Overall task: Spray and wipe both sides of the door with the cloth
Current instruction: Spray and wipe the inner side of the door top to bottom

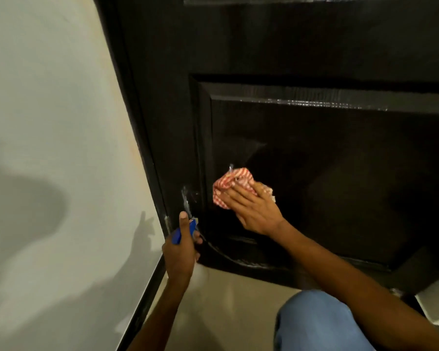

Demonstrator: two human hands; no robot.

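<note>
A black panelled door (314, 153) fills the upper right of the head view. My right hand (254, 206) lies flat with straight fingers on a bunched red-and-white checked cloth (228, 182), pressing it against the lower recessed panel near its left edge. My left hand (181, 249) grips a spray bottle with a blue trigger head (185, 230), held close to the door's lower left corner; the bottle's body is hidden by the hand. White spray streaks (186, 198) show on the door just above the nozzle.
A pale wall (56, 148) with a dark skirting strip (147, 287) runs along the left of the door frame. Beige floor (226, 312) lies below the door. My knee in blue jeans (317, 323) is at the bottom right.
</note>
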